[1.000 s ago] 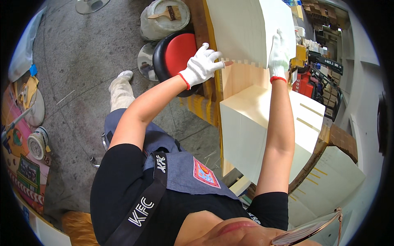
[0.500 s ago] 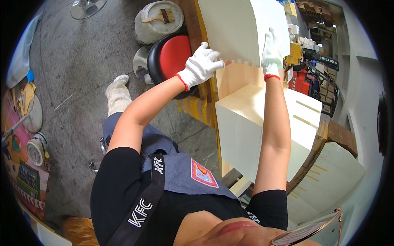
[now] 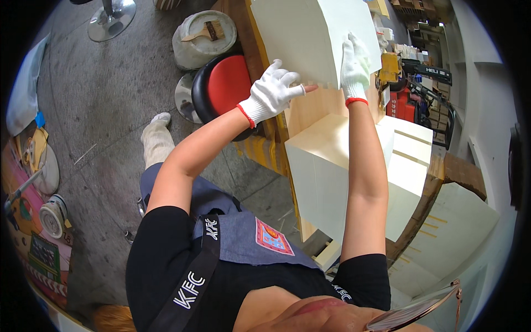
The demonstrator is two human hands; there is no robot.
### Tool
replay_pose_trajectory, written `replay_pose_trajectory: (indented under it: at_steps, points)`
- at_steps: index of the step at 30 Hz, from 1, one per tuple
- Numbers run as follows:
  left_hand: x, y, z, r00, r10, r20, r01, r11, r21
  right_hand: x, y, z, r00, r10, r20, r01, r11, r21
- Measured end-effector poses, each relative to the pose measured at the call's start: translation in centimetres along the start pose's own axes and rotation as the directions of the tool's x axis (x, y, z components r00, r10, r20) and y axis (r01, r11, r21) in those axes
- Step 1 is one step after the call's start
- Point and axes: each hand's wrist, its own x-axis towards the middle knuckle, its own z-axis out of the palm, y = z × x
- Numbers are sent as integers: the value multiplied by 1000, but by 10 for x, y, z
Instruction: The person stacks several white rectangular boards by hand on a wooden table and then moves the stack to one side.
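Observation:
Both my hands wear white knit gloves with red cuffs. My right hand lies flat against the side of a white box at the top of the view, fingers stretched out. At the near edge of that box, my left hand has its fingers apart and holds nothing; one bare fingertip sticks out of the glove. Whether that fingertip touches the box, I cannot tell. Below, between my arms, stands another white box with a pale wood surface behind it.
A red and black stool stands left of the work surface, beside a white bucket with a paintbrush on its lid. Right lie a grooved white panel and a brown cardboard edge. A red machine stands farther back.
The view has shifted a little, so most things sit slightly farther left. The upper box and my right hand on it have moved slightly left too. My left hand keeps nearly the same pose.

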Motion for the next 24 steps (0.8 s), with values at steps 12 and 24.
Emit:
replay_pose_trajectory:
  at_steps: [12, 24]
  points:
    - [22, 11, -8, 999, 31, 29, -31, 999, 25, 0, -1, 5, 996, 80, 44, -76, 992, -102]
    - [33, 46, -39, 833, -232, 502, 152, 969, 196, 9, 11, 5, 992, 20, 124, 6, 977, -213]
